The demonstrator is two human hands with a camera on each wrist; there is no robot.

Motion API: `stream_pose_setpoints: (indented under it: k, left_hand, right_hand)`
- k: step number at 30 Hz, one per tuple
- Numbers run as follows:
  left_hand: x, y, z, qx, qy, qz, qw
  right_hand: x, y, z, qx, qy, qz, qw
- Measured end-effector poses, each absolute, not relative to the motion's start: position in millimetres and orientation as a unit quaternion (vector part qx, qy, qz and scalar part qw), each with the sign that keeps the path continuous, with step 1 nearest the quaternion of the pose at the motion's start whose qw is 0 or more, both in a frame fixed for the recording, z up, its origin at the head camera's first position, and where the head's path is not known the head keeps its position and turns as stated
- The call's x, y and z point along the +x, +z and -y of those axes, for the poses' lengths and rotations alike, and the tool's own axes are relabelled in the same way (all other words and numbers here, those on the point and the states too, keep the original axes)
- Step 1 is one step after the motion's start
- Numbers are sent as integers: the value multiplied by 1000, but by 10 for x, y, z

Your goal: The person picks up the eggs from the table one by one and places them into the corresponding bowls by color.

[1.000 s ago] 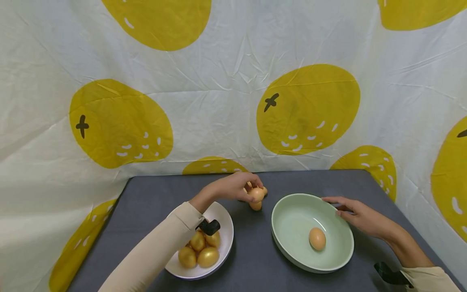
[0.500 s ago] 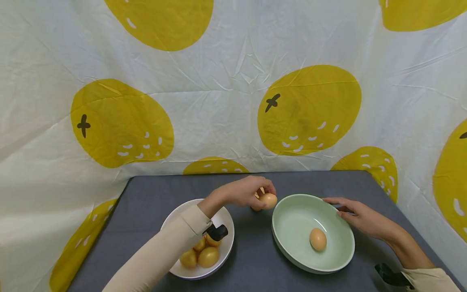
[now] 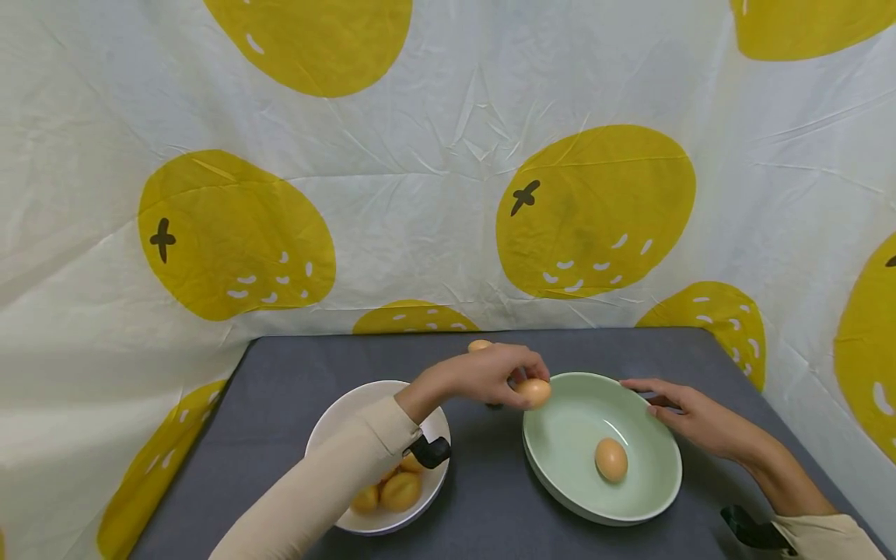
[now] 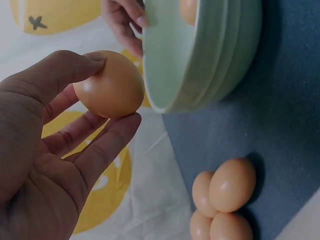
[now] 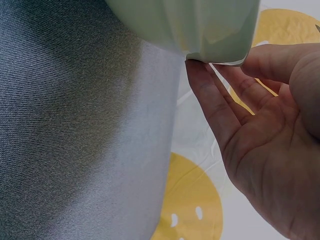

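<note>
My left hand [image 3: 498,372] pinches a brown egg [image 3: 536,393] between thumb and fingers. In the left wrist view, the held egg [image 4: 111,85] is just short of the rim of the light green bowl [image 4: 225,65]. Another brown egg [image 3: 611,460] lies inside that bowl. At the bowl's far right side, my right hand [image 3: 689,412] holds the rim. The right wrist view has its thumb [image 5: 275,62] at the rim and its fingertips against the outer wall. Several brown eggs [image 4: 232,185] lie clustered on the table, mostly hidden behind my left hand in the head view.
A white bowl [image 3: 332,412] with several golden eggs [image 3: 401,491] stands to the left, partly covered by my left forearm. Both bowls are on a dark grey tabletop [image 3: 280,381]. A white curtain with yellow fruit prints [image 3: 420,225] hangs behind the table.
My left hand has lifted the egg from the cluster and carried it right, to the green bowl's left rim. One egg behind the hand has come into view. My right hand stays in place.
</note>
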State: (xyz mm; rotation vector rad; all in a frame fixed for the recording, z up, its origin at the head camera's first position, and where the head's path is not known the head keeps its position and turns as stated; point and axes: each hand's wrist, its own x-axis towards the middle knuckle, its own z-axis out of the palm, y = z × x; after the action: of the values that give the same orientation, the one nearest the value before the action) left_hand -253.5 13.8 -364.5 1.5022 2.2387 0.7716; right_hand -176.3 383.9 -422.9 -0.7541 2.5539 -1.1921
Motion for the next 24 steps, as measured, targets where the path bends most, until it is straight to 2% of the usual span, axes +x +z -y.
stream_pose_setpoints:
  k: [24]
  left_hand:
    - [-2416, -3894, -507, 558, 208, -781, 189]
  right_hand:
    - [-1768, -4226, -3843, -247, -407, -871, 124]
